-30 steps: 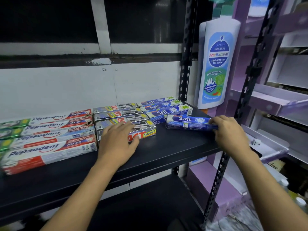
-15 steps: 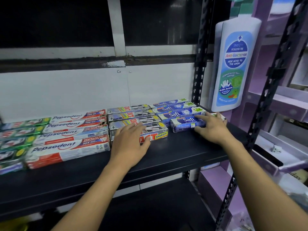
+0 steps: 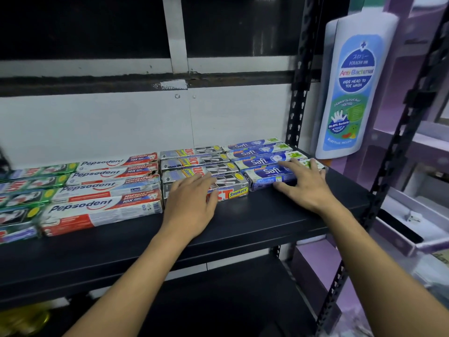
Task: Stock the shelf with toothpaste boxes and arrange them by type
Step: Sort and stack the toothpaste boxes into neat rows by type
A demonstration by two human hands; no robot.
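Fingers [image 3: 194, 182] of the L hand [image 3: 192, 203] lie straight and close together, flat on top of the front smokers box [image 3: 230, 192], w/ the palm over its left half. R hand [image 3: 307, 188]: fingers [image 3: 290, 166] spread and fairly straight across the top of the front Safi box [image 3: 267, 175], thumb against its front face. That box is the 4th and frontmost of the Safi boxes, near the right end of the shelf [image 3: 255, 224]. It touches the Safi box behind it and lies just beside the smokers box. 3 more smokers boxes lie behind the front one, approx mid-shelf. 4 Pepsodent boxes [image 3: 104, 207] sit to their left, then green boxes [image 3: 21, 212] at the left edge, too blurred to read. All groups run from the back wall toward the front edge. A big bottle-shaped display [image 3: 352, 88] shows beyond the shelf's rear right corner post [image 3: 300, 93].
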